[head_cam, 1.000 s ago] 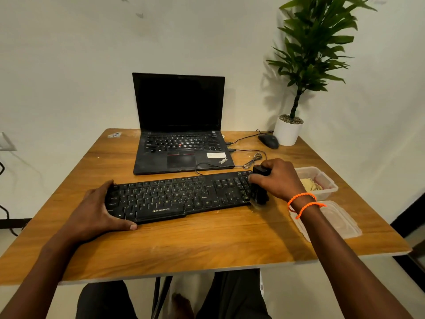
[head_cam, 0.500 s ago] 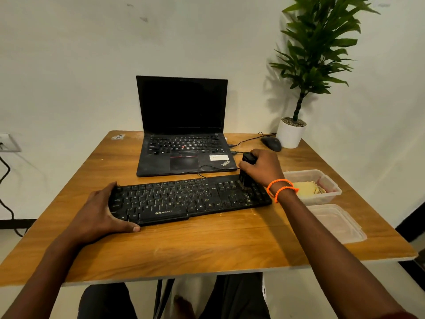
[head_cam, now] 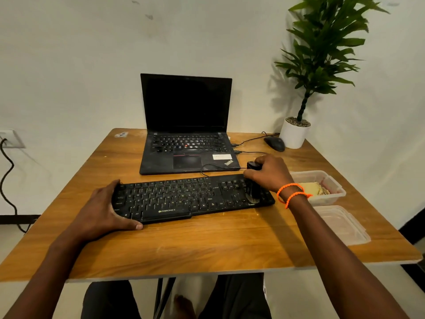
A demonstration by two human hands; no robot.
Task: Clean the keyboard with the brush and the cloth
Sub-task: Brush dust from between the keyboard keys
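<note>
A black keyboard (head_cam: 184,196) lies across the wooden table (head_cam: 207,245) in front of me. My left hand (head_cam: 101,212) grips its left end, thumb along the front edge. My right hand (head_cam: 269,172) grips a black brush (head_cam: 253,191) held upright, its bristles down on the keys at the keyboard's right end. A yellowish cloth (head_cam: 312,188) lies folded inside a clear plastic container (head_cam: 338,194) just right of the keyboard.
An open black laptop (head_cam: 187,134) stands behind the keyboard, cables running to its right side. A black mouse (head_cam: 274,143) and a potted plant (head_cam: 295,134) sit at the back right. A clear container lid (head_cam: 342,226) lies at the table's right edge.
My right hand swept the brush from the keyboard's right front edge up to its back edge, then down onto the right-hand keys. The left hand kept its hold.
</note>
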